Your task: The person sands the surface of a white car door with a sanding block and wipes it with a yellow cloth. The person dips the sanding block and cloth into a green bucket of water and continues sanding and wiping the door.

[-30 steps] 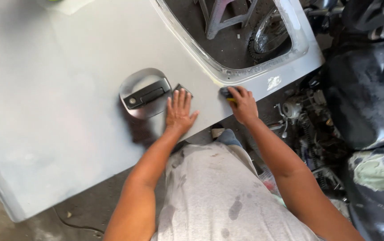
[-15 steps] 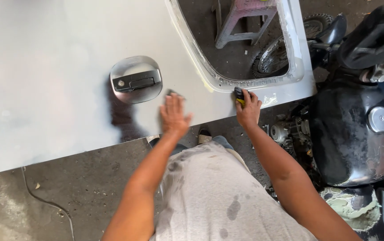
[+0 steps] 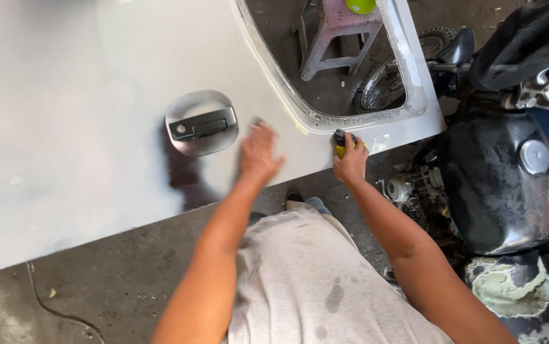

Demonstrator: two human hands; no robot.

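I had my left hand (image 3: 260, 153) laid flat and open on the grey primed car door (image 3: 83, 108), fingers spread and blurred, with a small dark scrap (a sanding pad, as far as I could tell) showing just past the fingertips; whether the palm pinned it I could not tell. The flat palm suited rubbing across a broad panel — pressure spread wide rather than dug in at one spot. My right hand (image 3: 351, 162) was closed around a small yellow-and-black tool (image 3: 342, 141), pressed down at the panel's near edge just below the window opening (image 3: 332, 76); held there, it seemed to steady the door as much as grip the tool.

The door lay flat, outer skin up, and the work sat between the bare-metal handle recess (image 3: 202, 122) with its black door handle (image 3: 203, 125) on one side and the window frame on the other; the left hand was just beside the recess, not touching it. A darker patch ran down from the recess toward the near edge.

Through the window opening I could see a pink plastic stool (image 3: 335, 32) on the concrete floor (image 3: 108, 286) with a lime-green round thing on it. To my right, close in, stood a motorcycle — its black fuel tank (image 3: 504, 172) and a wheel (image 3: 386, 86) crowded that corner, leaving the right arm little room; a thin cable (image 3: 51, 306) trailed on the floor by the left.
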